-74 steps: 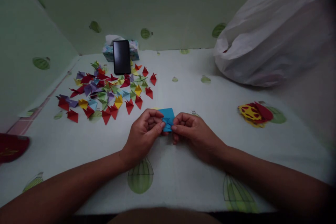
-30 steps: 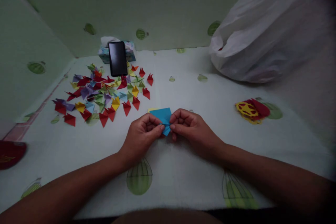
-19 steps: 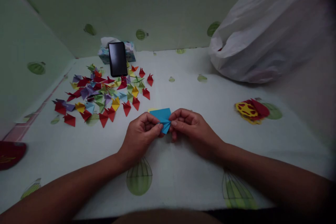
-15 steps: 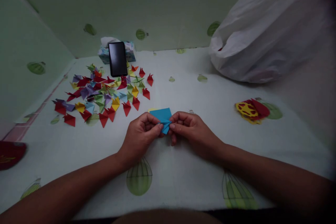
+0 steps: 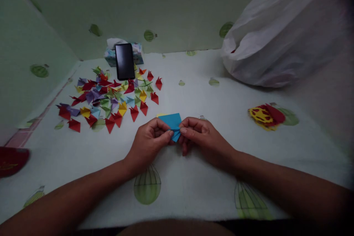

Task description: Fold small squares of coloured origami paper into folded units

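Between my fingertips is a small piece of folded blue origami paper (image 5: 176,137), its pointed end toward me. My left hand (image 5: 151,138) pinches its left side with thumb and fingers. On its right side my right hand (image 5: 203,136) is closed in a pinch too. Just beyond the held piece lies a flat blue paper sheet (image 5: 170,119), with a yellow edge (image 5: 160,115) showing at its far left. Part of the folded piece is hidden by my thumbs and fingers.
Many small folded paper birds (image 5: 110,121) are spread at the left. Behind them a phone (image 5: 124,61) leans on a tissue box (image 5: 138,53). A white plastic bag (image 5: 265,51) stands back right, red and yellow cut-outs (image 5: 265,116) lie right, and a red object (image 5: 12,160) far left.
Both hands keep their pinch on the blue paper, with only slight finger movement at the fold. The whole view has shifted very slightly.
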{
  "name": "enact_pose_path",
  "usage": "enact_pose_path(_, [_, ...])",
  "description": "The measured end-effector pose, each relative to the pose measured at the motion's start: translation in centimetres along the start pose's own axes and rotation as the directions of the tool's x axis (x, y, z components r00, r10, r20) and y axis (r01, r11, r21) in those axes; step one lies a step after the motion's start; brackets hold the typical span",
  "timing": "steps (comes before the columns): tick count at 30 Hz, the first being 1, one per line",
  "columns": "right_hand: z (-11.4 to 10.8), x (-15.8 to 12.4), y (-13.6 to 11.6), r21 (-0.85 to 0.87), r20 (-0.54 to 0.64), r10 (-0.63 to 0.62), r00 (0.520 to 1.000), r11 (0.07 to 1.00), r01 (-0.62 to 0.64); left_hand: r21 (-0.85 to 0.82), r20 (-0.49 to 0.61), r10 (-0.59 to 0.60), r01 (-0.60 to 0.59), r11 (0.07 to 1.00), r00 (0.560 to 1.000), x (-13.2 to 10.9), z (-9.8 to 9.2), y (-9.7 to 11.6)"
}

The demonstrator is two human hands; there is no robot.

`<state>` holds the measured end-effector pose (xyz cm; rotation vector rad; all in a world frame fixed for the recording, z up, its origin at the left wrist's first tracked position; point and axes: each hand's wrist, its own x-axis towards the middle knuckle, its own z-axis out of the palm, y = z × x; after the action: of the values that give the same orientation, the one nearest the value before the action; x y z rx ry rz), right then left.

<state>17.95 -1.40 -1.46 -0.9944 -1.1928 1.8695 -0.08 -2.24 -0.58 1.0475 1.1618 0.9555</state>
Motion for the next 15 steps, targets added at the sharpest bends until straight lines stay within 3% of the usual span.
enact_pose_path(5, [0.13, -0.04, 0.0, -0.083, -0.01, 0.034, 0.999, 0.996, -0.035, 0.023, 0.09, -0.005, 0.003, 1.0, 0.996, -0.06, -0.11, -0.02])
enact_pose_path(10, [0.21, -0.19, -0.08, -0.031, -0.05, 0.003, 0.999, 1.0, -0.005, -0.025, 0.121, 0.049, -0.046, 0.999, 0.991, -0.14, -0.35, -0.31])
enact_pose_path(15, [0.25, -0.3, -0.15, -0.056, -0.068, -0.028, 0.997, 0.998, 0.024, -0.064, 0.122, 0.005, 0.003, 0.998, 0.993, -0.13, -0.23, -0.37])
